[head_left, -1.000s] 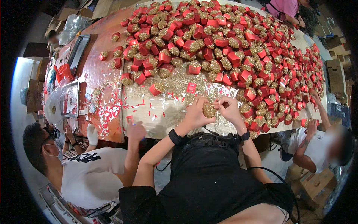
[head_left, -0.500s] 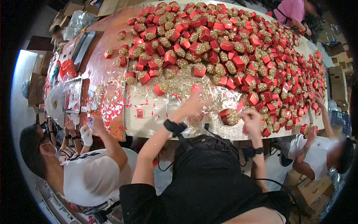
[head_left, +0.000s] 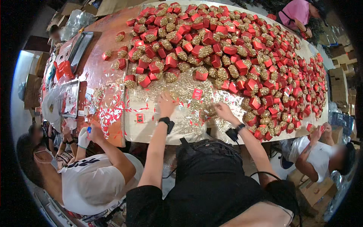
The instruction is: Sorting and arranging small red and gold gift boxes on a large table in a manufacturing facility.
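Note:
My left hand (head_left: 165,105) is stretched over the pale tabletop, fingers apart, with nothing visible in it. To its right, my right hand (head_left: 224,111) hovers low over the gold-flecked surface, its fingers bent and a little apart; I see nothing held in it. Between and beyond the hands lies a flat red card (head_left: 197,94). Another small red square with a dark picture (head_left: 140,118) lies left of my left wrist. A large heap of ornaments (head_left: 208,38), red faceted bases with glittery gold tops, covers the far and right side.
Gold glitter and red and white scraps (head_left: 109,113) litter the table. A co-worker in white (head_left: 94,178) sits at left, another (head_left: 314,151) at right handling a red piece; a person in pink (head_left: 295,15) stands at the far right. Metal trays (head_left: 81,51) lie far left.
My right hand has let go of a red-and-gold ornament and moved left. My left hand has left the red card, which now lies uncovered, and has shifted left.

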Motion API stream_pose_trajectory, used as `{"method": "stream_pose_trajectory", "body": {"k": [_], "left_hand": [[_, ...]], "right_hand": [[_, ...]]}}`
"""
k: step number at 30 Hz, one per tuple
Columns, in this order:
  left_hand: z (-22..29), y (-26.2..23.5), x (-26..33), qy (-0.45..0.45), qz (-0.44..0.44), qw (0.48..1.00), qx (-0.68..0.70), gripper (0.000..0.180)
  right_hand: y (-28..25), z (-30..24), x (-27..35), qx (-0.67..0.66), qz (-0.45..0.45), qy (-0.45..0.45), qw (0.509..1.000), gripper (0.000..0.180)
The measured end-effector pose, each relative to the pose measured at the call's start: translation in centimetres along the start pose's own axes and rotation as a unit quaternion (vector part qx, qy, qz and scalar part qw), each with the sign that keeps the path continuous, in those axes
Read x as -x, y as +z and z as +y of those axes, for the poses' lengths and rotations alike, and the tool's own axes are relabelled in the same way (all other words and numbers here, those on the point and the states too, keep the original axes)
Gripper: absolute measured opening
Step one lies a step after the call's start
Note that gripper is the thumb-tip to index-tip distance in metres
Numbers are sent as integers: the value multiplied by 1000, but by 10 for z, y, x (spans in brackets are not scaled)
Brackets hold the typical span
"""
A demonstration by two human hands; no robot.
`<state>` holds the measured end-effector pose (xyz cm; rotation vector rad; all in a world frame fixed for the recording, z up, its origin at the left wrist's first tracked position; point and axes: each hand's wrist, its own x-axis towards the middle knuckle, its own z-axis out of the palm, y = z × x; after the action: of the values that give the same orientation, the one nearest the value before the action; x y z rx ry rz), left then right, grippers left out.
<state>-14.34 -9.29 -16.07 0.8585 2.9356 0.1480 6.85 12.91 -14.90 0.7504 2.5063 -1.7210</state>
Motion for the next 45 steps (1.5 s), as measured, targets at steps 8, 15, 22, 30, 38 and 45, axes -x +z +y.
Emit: {"method": "stream_pose_trajectory", "body": {"k": [8,15,22,30,38,45], "left_hand": [[34,12,69,-20,-8,987,160,79],[53,-40,65,-58,-130,910,390,66],[95,-90,47,138,-50,908,393,68],[117,-107,50,140,-41,897,418,68],[117,-114,51,192,-29,930,313,71],[129,-121,67,175,7,919,354,73]], "right_hand": [[53,-25,-87,321,-15,-176,931,21],[27,-27,-62,-544,-125,160,814,20],[-3,-83,-12,-488,10,128,863,24],[-18,-111,-5,-239,71,-20,968,14],[-26,-119,-4,-158,58,-46,985,11],[-35,-124,9,-157,49,-60,985,12]]}}
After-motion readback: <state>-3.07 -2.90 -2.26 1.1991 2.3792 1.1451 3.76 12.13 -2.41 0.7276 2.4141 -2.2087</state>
